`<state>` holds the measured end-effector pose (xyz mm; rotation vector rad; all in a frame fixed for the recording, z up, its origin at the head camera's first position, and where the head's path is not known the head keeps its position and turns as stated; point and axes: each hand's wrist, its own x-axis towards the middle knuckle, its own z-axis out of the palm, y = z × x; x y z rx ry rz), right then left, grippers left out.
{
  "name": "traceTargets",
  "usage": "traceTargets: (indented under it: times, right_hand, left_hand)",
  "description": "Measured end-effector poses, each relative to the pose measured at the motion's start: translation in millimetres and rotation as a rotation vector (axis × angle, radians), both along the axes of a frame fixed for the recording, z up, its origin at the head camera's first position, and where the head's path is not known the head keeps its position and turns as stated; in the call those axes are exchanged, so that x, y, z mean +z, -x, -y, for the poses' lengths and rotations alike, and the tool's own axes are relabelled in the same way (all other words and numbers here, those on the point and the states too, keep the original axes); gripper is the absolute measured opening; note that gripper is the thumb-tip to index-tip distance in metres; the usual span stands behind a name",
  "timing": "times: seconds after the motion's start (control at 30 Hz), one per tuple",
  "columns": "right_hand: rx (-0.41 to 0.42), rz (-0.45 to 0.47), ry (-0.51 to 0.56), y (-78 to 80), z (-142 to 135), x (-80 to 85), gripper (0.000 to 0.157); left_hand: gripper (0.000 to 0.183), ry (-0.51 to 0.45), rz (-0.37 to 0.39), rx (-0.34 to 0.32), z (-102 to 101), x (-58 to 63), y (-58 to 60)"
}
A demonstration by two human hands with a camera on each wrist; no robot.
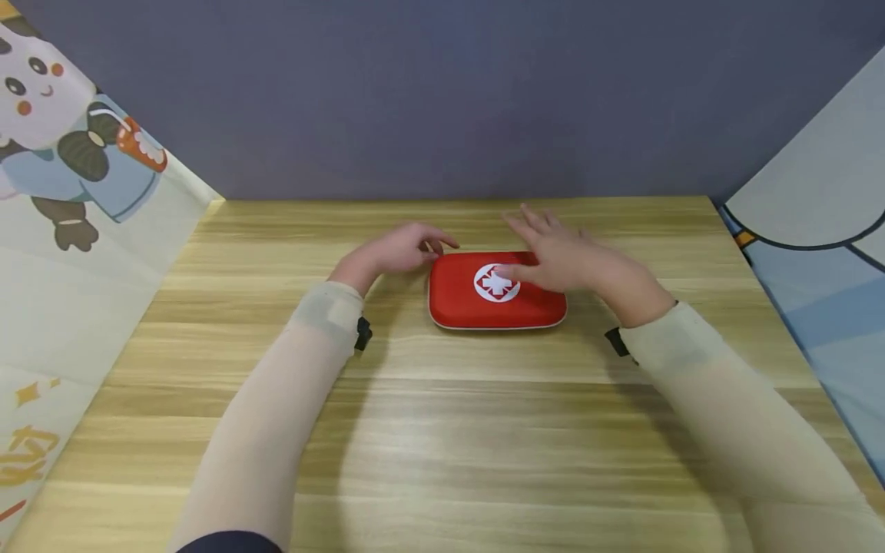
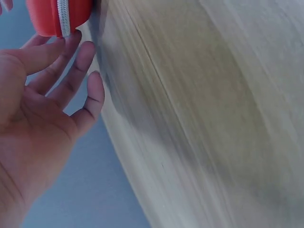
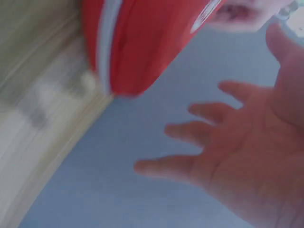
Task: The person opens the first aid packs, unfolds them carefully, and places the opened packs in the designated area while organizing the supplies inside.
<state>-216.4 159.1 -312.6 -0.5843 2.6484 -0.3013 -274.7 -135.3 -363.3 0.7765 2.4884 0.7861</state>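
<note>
A rounded red case (image 1: pixel 494 311) with a white cross emblem (image 1: pixel 496 286) and silvery zip (image 2: pixel 64 17) lies on a wood-grain table (image 1: pixel 477 445). The left hand (image 1: pixel 402 247), loosely bent, is at its left end; the right hand (image 1: pixel 565 258), spread wide, hovers above.

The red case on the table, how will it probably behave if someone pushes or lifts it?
The red case probably keeps its shape when lifted, since its top looks smooth and molded. Pushed, it should slide rather than roll, as it lies flat on the table. Its weight is hard to judge, because the closed case hides its inside.
</note>
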Motion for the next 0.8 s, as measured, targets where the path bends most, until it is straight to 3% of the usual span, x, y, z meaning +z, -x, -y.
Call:
traceTargets:
  times: [0.17,0.33,0.63,0.8]
  right_hand:
    - [0.105,0.094,-0.005,-23.5,15.7,-5.6,0.097]
    - [0.161,0.057,-0.049,-32.5,20.9,-10.6,0.084]
    - [0.138,-0.012,-0.081,-34.9,27.6,-14.7,0.077]
    - [0.11,-0.032,-0.066,-40.0,29.7,-17.1,0.077]
  left_hand:
    - [0.058,-0.006,0.035,-0.03,-7.5,-4.4,4.5]
    - [0.062,0.042,0.049,-0.055,-12.6,-2.7,6.2]
    - [0.058,0.104,0.057,-0.079,-15.0,-2.8,7.3]
    - [0.062,0.137,0.11,-0.07,-17.2,1.1,8.0]
